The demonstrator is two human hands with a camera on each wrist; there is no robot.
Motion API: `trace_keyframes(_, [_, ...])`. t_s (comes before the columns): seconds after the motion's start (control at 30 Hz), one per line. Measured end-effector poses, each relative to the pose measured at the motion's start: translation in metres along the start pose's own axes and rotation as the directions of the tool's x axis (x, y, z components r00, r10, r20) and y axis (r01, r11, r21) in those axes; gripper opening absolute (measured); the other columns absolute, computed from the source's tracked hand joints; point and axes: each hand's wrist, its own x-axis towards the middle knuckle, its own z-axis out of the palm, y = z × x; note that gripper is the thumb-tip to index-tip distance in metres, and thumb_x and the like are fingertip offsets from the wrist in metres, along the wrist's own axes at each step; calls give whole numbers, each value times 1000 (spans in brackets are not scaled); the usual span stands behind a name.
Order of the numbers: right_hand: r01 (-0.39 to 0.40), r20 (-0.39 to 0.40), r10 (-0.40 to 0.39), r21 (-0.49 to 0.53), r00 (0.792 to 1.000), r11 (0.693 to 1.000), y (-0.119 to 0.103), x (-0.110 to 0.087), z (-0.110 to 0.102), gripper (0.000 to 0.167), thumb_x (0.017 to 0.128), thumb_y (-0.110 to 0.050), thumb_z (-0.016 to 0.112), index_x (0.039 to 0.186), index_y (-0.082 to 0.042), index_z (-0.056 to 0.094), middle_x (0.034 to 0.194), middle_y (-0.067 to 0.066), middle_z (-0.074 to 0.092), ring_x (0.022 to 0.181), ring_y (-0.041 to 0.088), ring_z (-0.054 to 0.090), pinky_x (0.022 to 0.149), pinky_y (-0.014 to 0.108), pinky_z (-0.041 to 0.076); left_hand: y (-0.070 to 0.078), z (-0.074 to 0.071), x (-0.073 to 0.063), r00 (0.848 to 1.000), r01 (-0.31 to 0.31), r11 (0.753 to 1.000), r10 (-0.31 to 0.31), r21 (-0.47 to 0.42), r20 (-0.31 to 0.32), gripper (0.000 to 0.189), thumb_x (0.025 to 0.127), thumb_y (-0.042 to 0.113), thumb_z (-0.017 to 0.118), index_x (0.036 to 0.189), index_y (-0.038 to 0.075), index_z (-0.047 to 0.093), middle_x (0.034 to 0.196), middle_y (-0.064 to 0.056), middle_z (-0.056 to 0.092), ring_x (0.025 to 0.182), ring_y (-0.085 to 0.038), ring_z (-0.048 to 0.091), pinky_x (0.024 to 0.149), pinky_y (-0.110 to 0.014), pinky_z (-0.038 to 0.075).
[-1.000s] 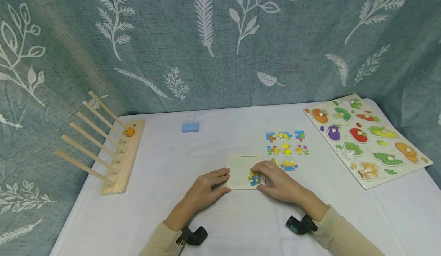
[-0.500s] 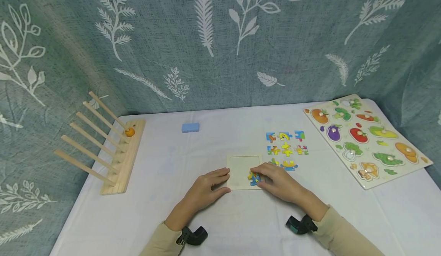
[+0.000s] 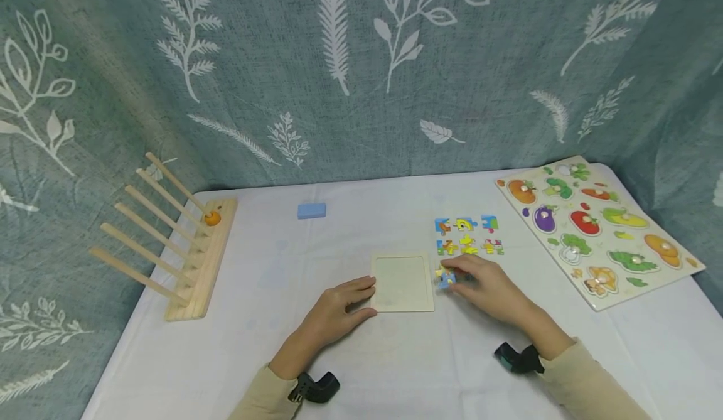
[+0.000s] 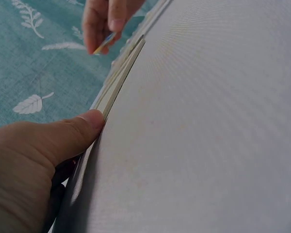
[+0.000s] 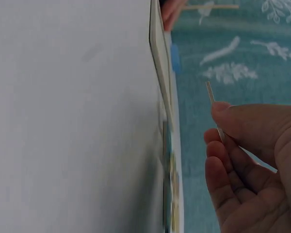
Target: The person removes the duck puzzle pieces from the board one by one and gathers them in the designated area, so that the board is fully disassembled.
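My left hand (image 3: 333, 310) rests at the left edge of a small square wooden puzzle tray (image 3: 401, 285). In the left wrist view its thumb (image 4: 89, 121) lies against the tray's side. Just right of the tray, my right hand (image 3: 491, 288) pinches a blue and yellow jigsaw piece (image 3: 446, 279) between thumb and fingers. The right wrist view shows this piece (image 5: 210, 92) edge-on, held up above the table. Several loose jigsaw pieces (image 3: 467, 242) lie in rows beyond the right hand, which hides the nearest row. No piece lies in the tray.
A vegetable knob puzzle board (image 3: 587, 222) lies at the right. On the left stands a wooden base with several upright pegs (image 3: 194, 294) and a small orange ball (image 3: 212, 218). A blue block (image 3: 312, 210) sits at the back, before a patterned curtain (image 3: 361, 125).
My right hand has lifted the jigsaw piece out of the tray's lower right corner and carried it rightward, past the tray's edge. The left hand keeps its place.
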Motion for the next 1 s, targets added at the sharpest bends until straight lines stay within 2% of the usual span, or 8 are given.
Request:
trace_keyframes(0.2, [-159,-38,157,-70,987,985,25,-23,-27,39,85,-7,70,122,-5,62,116,10,65,100,23,64,84,42,54,-1,2,-1,1000,5,1000,-5,-3,1,44,78,20,77,115,-1,67,125,-12,63,117,-26,59,95,-37,53])
trace_keyframes(0.3, [-202,-85,193,-108,977,973,38,-33,-35,39,85,-8,70,123,-5,62,114,9,65,99,22,63,83,34,54,-1,3,0,1000,3,1000,-3,-6,3,44,78,20,77,115,-1,67,125,-11,63,118,-25,59,95,-36,52])
trace_keyframes(0.4, [-215,-122,199,-134,972,967,47,-39,-37,39,86,-10,70,124,-5,61,111,9,65,97,20,61,81,24,50,0,2,2,1000,-10,1000,10,-1,-1,44,78,20,77,115,-2,67,125,-12,63,117,-26,59,95,-36,53])
trace_keyframes(0.5, [-216,-125,199,-139,972,966,52,-41,-36,39,85,-9,70,123,-5,62,111,10,65,98,22,61,81,18,48,0,2,2,1000,-6,1000,6,2,-4,44,78,20,78,114,-2,67,125,-12,63,116,-26,60,94,-36,53])
trace_keyframes(0.67, [-223,-113,209,-131,971,966,54,-41,-35,38,84,-7,69,122,-5,63,113,10,64,102,26,60,83,23,48,-1,3,1,999,31,999,-31,-8,13,44,78,21,77,115,0,67,126,-11,63,118,-25,59,96,-36,52])
trace_keyframes(0.9, [-235,-92,226,-108,970,966,60,-41,-30,36,87,-9,68,122,-3,62,112,11,57,104,28,56,88,41,46,-2,2,0,999,32,999,-32,4,16,44,78,22,77,116,0,67,127,-10,62,118,-23,59,96,-35,52])
trace_keyframes(0.97, [-238,-95,228,-108,969,965,61,-40,-30,36,87,-10,68,123,-3,62,112,11,56,103,26,55,88,38,46,-2,2,0,999,30,1000,-30,7,11,45,78,22,77,116,0,67,126,-10,62,118,-24,59,96,-35,52])
trace_keyframes(1.0, [-241,-101,231,-107,968,965,61,-40,-30,37,87,-10,68,123,-4,62,113,10,57,102,24,55,87,32,47,-2,2,0,999,31,1000,-31,6,11,44,78,22,77,116,0,67,127,-10,62,118,-24,59,96,-35,52])
